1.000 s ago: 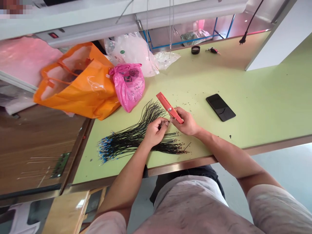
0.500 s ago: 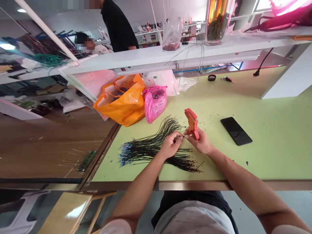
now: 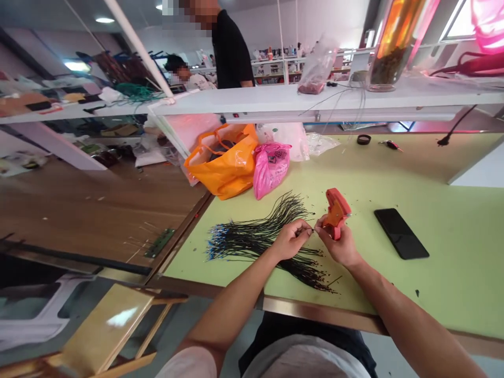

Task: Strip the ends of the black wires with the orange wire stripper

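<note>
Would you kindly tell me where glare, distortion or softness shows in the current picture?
Head view: white glare on the wooden stool; head view: the tall jar leans outward, probably lens stretch; head view: black wires crowd together, tips hard to make out.

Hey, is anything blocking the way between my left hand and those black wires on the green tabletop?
Nothing visible: your left hand appears right over the black wires. The pink bag sits beyond them, not between.

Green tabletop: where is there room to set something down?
Bare: right of the black rectangular phone, and between it and the round black ring. Crowded: left, with thin black wires, orange bag and pink plastic bag.
</note>
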`<state>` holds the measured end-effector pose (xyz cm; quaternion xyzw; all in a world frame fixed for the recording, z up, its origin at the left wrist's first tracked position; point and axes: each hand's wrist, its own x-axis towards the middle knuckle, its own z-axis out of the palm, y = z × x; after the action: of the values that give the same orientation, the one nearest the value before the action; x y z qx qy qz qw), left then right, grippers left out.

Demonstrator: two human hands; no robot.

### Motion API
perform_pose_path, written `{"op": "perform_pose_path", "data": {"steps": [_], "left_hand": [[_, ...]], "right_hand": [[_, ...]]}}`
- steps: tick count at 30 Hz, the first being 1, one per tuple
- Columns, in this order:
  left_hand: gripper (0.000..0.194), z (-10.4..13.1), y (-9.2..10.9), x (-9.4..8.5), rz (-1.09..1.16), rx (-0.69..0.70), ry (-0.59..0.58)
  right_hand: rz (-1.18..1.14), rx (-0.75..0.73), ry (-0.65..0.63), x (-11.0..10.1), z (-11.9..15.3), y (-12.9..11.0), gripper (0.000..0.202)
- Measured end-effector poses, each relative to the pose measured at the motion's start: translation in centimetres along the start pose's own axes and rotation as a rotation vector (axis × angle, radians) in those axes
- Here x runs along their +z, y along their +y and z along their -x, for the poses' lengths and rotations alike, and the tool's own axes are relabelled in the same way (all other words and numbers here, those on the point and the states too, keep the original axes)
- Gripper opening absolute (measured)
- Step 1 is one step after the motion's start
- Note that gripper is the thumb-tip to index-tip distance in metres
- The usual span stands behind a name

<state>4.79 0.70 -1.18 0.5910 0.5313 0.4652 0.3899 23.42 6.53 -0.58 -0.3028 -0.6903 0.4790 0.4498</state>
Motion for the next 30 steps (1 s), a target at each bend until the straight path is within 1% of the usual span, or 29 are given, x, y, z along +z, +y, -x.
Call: {"op": "perform_pose_path", "data": {"steps": [4, 5, 7, 9, 10, 12, 14, 16, 18, 21, 24, 28, 30], "left_hand": [[0.038, -0.4, 0.1, 0.3, 0.023, 0.002, 0.007], [0.034, -0.5, 0.1, 0.3, 0.022, 0.002, 0.012], [0.028, -0.7, 0.1, 0.3, 0.025, -0.007, 0.023], [0.024, -1.0, 0.0, 0.3, 0.046, -0.030, 0.036], [0.023, -1.0, 0.0, 0.2, 0.075, -0.020, 0.046], [0.023, -1.1, 0.0, 0.1, 0.126, -0.010, 0.051], [0.024, -1.1, 0.0, 0.1, 0.162, 0.001, 0.046], [0.026, -1.1, 0.1, 0.2, 0.180, 0.003, 0.029], [0.027, -1.0, 0.2, 0.3, 0.189, 0.005, 0.016], [0.027, -1.0, 0.1, 0.4, 0.193, 0.017, 0.010], [0.026, -0.9, -0.1, 0.5, 0.194, 0.028, -0.003], [0.029, -0.8, -0.1, 0.5, 0.184, 0.047, -0.009], [0.031, -0.7, -0.1, 0.5, 0.181, 0.029, -0.017]], "right_hand": [[0.028, -0.007, 0.033, -0.8, -0.2, -0.3, 0.026], [0.042, 0.000, 0.058, -1.2, -0.3, -0.3, 0.025], [0.047, 0.013, 0.149, -2.3, -0.7, -0.2, 0.025], [-0.021, 0.011, 0.236, -3.2, -1.2, 0.2, 0.030], [-0.060, 0.020, 0.240, -3.5, -1.4, 0.4, 0.034], [-0.101, 0.062, 0.181, -3.5, -1.6, 0.8, 0.041], [-0.095, 0.103, 0.084, -3.0, -1.5, 1.2, 0.045], [-0.063, 0.112, 0.000, -2.4, -1.2, 1.3, 0.045], [-0.024, 0.086, -0.047, -2.0, -0.9, 1.3, 0.041], [0.014, 0.044, -0.052, -1.8, -0.7, 1.3, 0.034], [0.028, 0.048, -0.029, -2.1, -0.7, 1.4, 0.032], [-0.011, 0.088, -0.038, -2.2, -0.8, 1.2, 0.037], [-0.041, 0.103, -0.066, -2.1, -0.8, 0.9, 0.041]]}}
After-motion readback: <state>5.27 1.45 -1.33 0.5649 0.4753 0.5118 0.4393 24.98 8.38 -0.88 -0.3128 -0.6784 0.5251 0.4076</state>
